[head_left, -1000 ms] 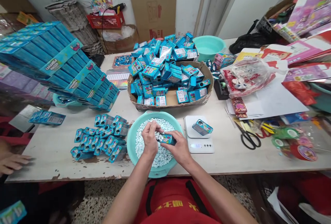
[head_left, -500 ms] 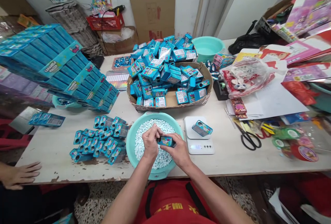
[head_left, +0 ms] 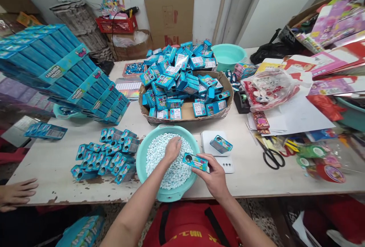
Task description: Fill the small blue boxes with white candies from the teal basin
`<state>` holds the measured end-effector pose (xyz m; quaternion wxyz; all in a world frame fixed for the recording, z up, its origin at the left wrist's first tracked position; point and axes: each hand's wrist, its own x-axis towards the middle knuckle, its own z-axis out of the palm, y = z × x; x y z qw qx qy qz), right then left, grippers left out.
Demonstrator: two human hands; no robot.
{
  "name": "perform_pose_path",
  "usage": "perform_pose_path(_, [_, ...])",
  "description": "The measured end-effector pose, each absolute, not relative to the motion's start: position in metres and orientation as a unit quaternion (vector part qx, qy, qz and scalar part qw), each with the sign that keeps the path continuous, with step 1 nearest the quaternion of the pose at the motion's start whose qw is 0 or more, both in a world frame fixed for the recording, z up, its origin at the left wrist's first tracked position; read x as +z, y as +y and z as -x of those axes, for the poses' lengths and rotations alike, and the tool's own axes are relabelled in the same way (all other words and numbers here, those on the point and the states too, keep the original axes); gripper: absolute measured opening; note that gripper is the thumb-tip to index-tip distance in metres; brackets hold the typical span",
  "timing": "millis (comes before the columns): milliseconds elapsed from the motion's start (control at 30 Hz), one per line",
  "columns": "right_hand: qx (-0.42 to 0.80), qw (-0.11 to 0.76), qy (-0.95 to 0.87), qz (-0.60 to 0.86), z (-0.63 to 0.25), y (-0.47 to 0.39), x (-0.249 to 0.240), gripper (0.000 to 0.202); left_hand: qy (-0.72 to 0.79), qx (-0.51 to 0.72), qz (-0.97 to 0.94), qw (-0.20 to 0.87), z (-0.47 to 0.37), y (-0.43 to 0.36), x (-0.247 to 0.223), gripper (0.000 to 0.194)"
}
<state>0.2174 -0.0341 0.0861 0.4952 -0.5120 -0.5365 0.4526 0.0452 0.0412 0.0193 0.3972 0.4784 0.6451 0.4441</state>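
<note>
My left hand (head_left: 173,149) reaches down into a teal basin (head_left: 140,165) full of small pale-blue candies (head_left: 164,155). Its fingers are curled together among the candies, and the palm side is hidden. Over the basin's right rim, my right hand (head_left: 213,174) grips a small blue candy box (head_left: 196,162) by its right end, tilted. A round opening shows at the box's left end. To the right, another blue box (head_left: 221,144) rests on a white digital scale (head_left: 207,137). Left of the basin stand several similar boxes (head_left: 107,155) with round openings.
A cardboard tray (head_left: 182,117) heaped with blue boxes lies behind the basin. Stacked display cartons (head_left: 71,72) tower at the left. Scissors (head_left: 272,155), tape and packaging crowd the right. Another person's hand (head_left: 18,192) lies on the table's left edge.
My left hand has left the box and moved down into the candies. My right hand has drawn the box right and toward me, turning its round opening into view.
</note>
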Motion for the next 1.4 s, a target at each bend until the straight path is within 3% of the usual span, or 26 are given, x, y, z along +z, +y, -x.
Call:
perform_pose_path(233, [0.441, 0.502, -0.51, 0.542, -0.228, -0.036, 0.079, 0.038, 0.609, 0.116, -0.714, 0.327, -0.061, -0.005, -0.006, 0.02])
perform_pose_path(400, [0.445, 0.489, -0.517, 0.543, -0.215, -0.034, 0.072, 0.037, 0.677, 0.205, -0.605, 0.364, -0.021, -0.017, -0.006, 0.011])
perform_pose_path(600, [0.433, 0.439, -0.574, 0.539, -0.198, -0.03, 0.066, 0.034, 0.735, 0.328, -0.447, 0.39, -0.01, -0.006, 0.018, 0.037])
perform_pose_path(667, [0.416, 0.424, -0.598, 0.538, -0.192, -0.029, 0.063, 0.033, 0.706, 0.415, -0.363, 0.444, -0.015, -0.005, 0.04, 0.04])
perform_pose_path(833, [0.389, 0.394, -0.644, 0.528, -0.175, -0.027, 0.058, 0.031, 0.522, 0.621, -0.152, 0.565, -0.032, -0.003, 0.088, 0.026])
perform_pose_path(1400, [0.406, 0.384, -0.637, 0.532, -0.172, -0.024, 0.069, 0.031, 0.538, 0.659, -0.155, 0.502, -0.051, 0.007, 0.093, 0.031])
